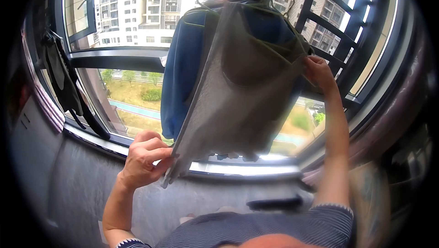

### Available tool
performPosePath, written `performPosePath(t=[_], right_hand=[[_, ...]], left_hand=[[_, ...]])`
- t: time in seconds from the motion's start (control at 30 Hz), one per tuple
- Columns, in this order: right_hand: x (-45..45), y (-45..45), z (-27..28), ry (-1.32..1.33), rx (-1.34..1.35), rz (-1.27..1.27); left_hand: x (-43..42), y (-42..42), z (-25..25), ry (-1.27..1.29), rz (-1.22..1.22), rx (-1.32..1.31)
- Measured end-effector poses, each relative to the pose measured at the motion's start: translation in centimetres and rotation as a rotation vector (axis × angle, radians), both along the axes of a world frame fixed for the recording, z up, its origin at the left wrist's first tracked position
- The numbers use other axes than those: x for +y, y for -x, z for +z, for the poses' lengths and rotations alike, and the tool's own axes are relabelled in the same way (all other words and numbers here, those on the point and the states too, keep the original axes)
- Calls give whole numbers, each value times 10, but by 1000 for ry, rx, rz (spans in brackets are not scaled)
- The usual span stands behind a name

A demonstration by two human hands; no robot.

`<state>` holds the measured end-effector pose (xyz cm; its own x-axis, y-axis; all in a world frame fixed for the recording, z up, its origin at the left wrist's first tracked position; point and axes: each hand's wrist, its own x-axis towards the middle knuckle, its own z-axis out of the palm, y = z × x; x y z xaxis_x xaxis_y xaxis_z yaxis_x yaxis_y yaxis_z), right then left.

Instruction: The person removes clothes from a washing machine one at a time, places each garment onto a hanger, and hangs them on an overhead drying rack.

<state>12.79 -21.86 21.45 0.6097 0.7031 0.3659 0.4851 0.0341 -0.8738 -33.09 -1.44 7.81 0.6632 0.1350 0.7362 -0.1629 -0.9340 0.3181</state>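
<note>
A thin grey garment [247,97] hangs in front of the window, spread between my two hands. My left hand [145,159] pinches its lower left edge. Higher up, at the right, my right hand [319,72] has its fingers closed on the garment's upper right edge, beside a green hanger [274,52]. Behind the grey cloth hangs a blue garment [176,81], partly covered by it. More wire hangers show at the top. Exactly how the grey cloth sits on the hanger cannot be made out.
Window frames [119,53] surround the hanging clothes, with a dark lattice [331,24] at the upper right. Dark clothing [64,79] hangs at the left. Below runs the window sill [238,169] above a grey wall [87,188]. A dark object [274,203] lies low at centre right.
</note>
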Motion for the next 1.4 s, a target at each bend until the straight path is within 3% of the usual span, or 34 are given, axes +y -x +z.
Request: performPosePath(t=[0.17, 0.3, 0.43, 0.57, 0.8, 0.93, 0.97, 1.0, 1.07, 1.13, 1.2, 1.27, 1.33, 1.4], right_hand=[[20, -27, 22, -63, -3, 88], [31, -21, 52, 16, -159, 75], [37, -32, 61, 65, -177, 106], [38, -49, 68, 132, -266, 117], [43, -60, 104, 293, -409, 150], [33, -39, 89, 345, -444, 36], [27, -32, 85, 357, -433, 116], [23, -40, 73, 215, -570, 119], [7, -32, 51, -53, -958, -198], [-16, -24, 17, -252, -746, -402], [-24, -10, -38, -220, -413, -89], [-14, -5, -100, -11, 22, 187], [8, 15, -141, 224, -73, 192], [27, 30, -178, 165, 85, 316]], left_hand=[[4, -10, 28, 13, -112, 30], [7, -15, 38, 135, -215, 58], [12, -12, 21, 277, -133, 445], [19, -18, -6, 398, -24, 486], [23, -47, -28, 348, 4, 513], [31, -64, -54, 287, 22, 556], [33, -68, -59, 263, 31, 562], [33, -69, -62, 240, 36, 574], [32, -70, -63, 289, 136, 580], [33, -70, -67, 482, 143, 531], [41, -69, -74, 472, 140, 480], [45, -71, -75, 427, 161, 470], [47, -75, -74, 378, 144, 474], [50, -80, -75, 407, 132, 493]])
